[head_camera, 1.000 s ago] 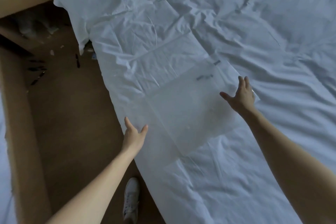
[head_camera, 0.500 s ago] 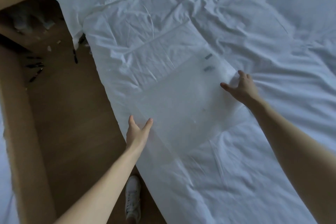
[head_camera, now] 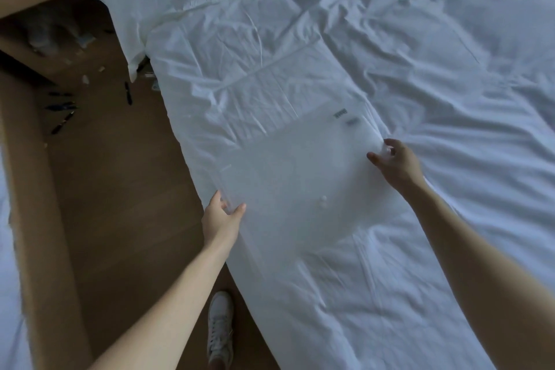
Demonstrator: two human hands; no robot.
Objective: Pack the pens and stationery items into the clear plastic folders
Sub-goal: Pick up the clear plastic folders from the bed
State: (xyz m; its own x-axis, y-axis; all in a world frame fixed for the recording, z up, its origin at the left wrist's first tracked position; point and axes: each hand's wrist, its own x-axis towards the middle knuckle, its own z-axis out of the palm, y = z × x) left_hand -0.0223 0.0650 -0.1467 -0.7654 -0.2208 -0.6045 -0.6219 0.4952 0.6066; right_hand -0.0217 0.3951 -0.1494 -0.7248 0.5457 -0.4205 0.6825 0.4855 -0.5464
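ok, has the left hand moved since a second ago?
Yes. Judged against the white shoe, the left hand went slightly forward, away from it, and now pinches the near-left corner of the clear folder.

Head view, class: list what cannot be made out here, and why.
- Clear plastic folder on the white bedsheet: its contents, hazy plastic.
- Two small grey labels: text too small.
- Dark pens on the wooden floor: count, dim and small.
- White shoe: heel cut off by the bottom edge.

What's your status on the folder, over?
Left hand and right hand grip clear folder on bed. Pens on floor. Nothing blocking.
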